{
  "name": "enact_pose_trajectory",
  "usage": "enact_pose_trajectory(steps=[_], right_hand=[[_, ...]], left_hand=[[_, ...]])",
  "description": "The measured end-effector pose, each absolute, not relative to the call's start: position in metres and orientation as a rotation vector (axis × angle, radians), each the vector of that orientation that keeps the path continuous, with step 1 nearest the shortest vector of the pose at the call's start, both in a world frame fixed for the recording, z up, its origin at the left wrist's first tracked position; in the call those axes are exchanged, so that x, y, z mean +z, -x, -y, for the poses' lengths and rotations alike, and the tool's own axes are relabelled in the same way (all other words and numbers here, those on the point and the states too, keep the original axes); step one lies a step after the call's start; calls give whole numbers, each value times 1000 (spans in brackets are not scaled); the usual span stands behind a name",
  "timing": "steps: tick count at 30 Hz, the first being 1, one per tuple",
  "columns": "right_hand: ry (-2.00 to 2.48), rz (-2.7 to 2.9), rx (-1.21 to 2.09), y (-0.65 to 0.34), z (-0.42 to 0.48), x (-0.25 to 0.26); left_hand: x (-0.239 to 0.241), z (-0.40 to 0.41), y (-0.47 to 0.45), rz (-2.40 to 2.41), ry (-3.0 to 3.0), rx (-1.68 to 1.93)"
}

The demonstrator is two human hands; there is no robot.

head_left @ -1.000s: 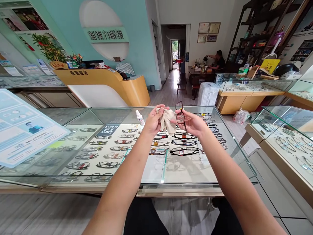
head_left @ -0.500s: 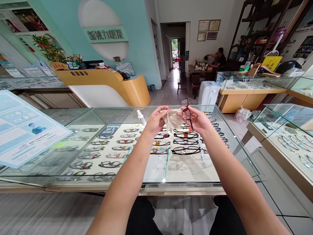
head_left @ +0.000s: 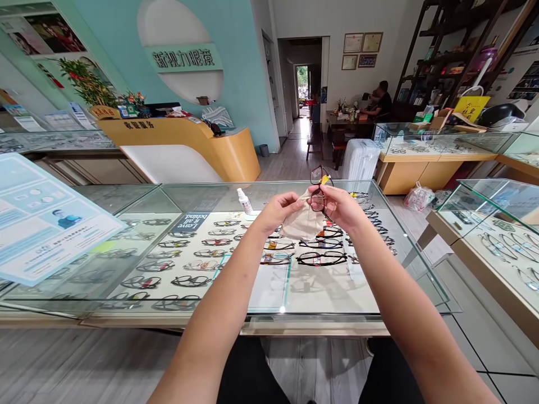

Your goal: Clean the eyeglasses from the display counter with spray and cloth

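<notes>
My right hand (head_left: 343,207) grips a pair of dark-framed eyeglasses (head_left: 316,176), held upright on end above the glass counter. A small yellow tag shows on the frame. Pinched in my left hand (head_left: 278,212) is a beige cleaning cloth (head_left: 304,222), which hangs down and touches the lower lens. Fingers of both hands are closed and meet near the glasses. Beneath them, under the glass, lie rows of eyeglasses (head_left: 322,258). A white spray bottle (head_left: 244,202) stands on the counter left of my hands.
The glass display counter (head_left: 269,322) spans the front. A blue-and-white leaflet (head_left: 50,224) stands at its left end. Another glass case (head_left: 497,224) is to the right. Farther back are a reception desk (head_left: 177,140), a wrapped suitcase (head_left: 360,160) and a seated person (head_left: 382,101).
My left hand has moved right, bringing the cloth against the lower lens. The eyeglasses have turned slightly, showing the yellow tag. The cloth now hangs wider.
</notes>
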State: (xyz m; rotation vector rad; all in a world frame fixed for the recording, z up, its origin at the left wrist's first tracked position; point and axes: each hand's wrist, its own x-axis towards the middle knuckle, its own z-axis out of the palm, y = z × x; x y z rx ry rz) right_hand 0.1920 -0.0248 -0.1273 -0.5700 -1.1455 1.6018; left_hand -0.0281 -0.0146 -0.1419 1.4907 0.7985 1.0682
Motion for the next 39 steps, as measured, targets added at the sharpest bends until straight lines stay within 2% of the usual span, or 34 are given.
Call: enact_pose_trajectory(steps=[9,21,26,34,39], right_hand=[[708,1194,1378,-191,20,-131],[713,1137,1211,-181,20,-138],[694,1153,1217,-180,19,-141],[638,1110,1227,-166,24,-146],[607,1100,1271,-162,26,-147]], left_hand=[[-135,23,23,-742,-1314,1258],[-135,28,18,-661,-1387,1286],[-134,33,15,-635,-1557,1312],[-140,35,1,-811,-1507,1512],[-140,34,-1,-734,-1401,1572]])
